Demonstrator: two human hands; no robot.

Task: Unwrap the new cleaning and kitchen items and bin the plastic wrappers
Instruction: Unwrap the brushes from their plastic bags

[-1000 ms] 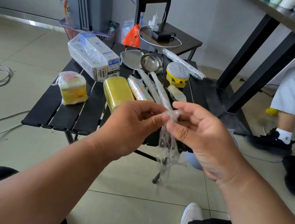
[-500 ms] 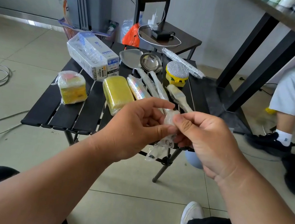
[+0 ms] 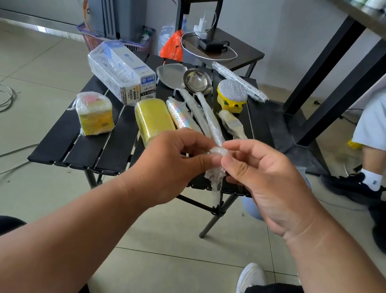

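Both hands are up in front of the worktop, working one scrap of clear plastic wrapper. The left hand pinches its top wad between thumb and forefinger, and the right hand pinches the same wad from the other side, its other fingers loosely curled. My guess is the film is being balled up so it goes in the bin as one lump, which is why the loose tail just hangs below the fingers, over the worktop's near edge. I can't see a bin for sure anywhere.

Everything else sits on the worktop, behind the hands. Ladle and spatula lie side by side with film only round the handles. Beside them, toward the worktop's right edge, there's a brush and a yellow scrubber with a silvery top. Left of the ladle are a shiny foil-ish roll, a yellow sponge, and a wrapped sponge pack by the left edge, all seemingly under film.

Readable text: the wrapped box at the worktop's back left shows "5780", and the rest is too small.
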